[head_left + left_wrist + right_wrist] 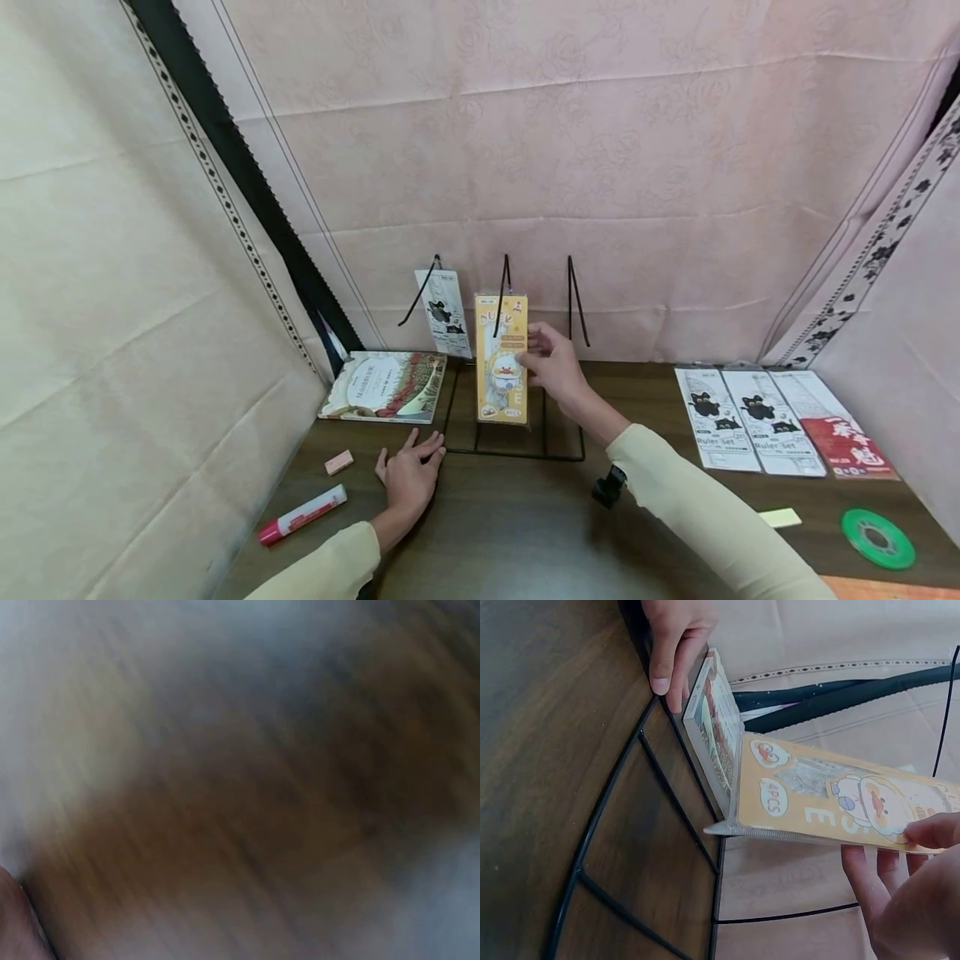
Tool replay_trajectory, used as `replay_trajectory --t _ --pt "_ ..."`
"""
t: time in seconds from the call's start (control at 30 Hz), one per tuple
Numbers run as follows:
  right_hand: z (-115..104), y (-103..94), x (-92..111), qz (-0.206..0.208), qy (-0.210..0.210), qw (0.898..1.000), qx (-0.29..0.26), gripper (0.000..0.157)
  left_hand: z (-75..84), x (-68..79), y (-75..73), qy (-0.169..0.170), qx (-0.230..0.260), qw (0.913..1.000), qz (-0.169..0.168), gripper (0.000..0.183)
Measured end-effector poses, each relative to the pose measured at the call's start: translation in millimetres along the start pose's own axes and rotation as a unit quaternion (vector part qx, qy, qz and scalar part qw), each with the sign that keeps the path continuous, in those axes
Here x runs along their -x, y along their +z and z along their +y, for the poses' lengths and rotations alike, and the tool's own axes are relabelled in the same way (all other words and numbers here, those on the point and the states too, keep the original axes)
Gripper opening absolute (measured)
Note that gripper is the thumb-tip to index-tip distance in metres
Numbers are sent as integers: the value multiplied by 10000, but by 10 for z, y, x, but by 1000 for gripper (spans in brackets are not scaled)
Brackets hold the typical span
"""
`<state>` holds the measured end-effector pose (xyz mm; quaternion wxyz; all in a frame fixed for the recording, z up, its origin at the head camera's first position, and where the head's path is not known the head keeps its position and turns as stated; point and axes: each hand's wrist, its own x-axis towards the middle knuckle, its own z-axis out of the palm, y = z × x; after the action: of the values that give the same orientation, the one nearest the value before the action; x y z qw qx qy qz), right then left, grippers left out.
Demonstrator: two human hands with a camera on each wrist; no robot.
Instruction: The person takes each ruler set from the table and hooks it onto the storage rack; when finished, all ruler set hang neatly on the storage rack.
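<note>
My right hand pinches the right edge of a yellow duck-printed "4PCS" ruler set package between thumb and fingers. That pack stands upright at the middle hook of a black wire display rack; whether it hangs on the hook cannot be told. On the left hook hangs a white ruler set package with black cat prints. Beside the rack's front left corner, my left hand lies with spread fingers, its fingertips touching the wire in the right wrist view. The left wrist view is blurred.
A book lies left of the rack, with a pink eraser and a red-capped marker-like tube nearer. To the right are white ruler sets, a red-and-white pack, a pale strip and a green tape roll.
</note>
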<state>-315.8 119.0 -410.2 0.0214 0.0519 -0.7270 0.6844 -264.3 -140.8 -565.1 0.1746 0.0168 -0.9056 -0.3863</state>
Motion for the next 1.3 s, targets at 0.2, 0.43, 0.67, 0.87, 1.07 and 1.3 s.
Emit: replay_trajectory --t 0.2,0.43,0.67,0.87,1.07,1.3 --pt "84 -13 -139 195 -71 9998 -46 28 6 14 4 -26 50 10000 -17 26" --pt "21 -57 -245 270 -267 9988 -310 31 8 -3 -2 23 74 10000 -8 27" --pt "-43 -35 -290 570 -328 9973 -316 33 19 8 -7 15 115 9999 20 25" --pt "113 4 -482 940 -530 9939 -237 28 17 -3 -4 7 46 10000 16 25" --pt "251 -22 -673 1318 -832 9876 166 25 20 -16 -6 43 97 9999 -7 26" --pt "285 -29 -763 1581 -905 9826 371 24 9 -4 4 -23 -10 10000 16 27"
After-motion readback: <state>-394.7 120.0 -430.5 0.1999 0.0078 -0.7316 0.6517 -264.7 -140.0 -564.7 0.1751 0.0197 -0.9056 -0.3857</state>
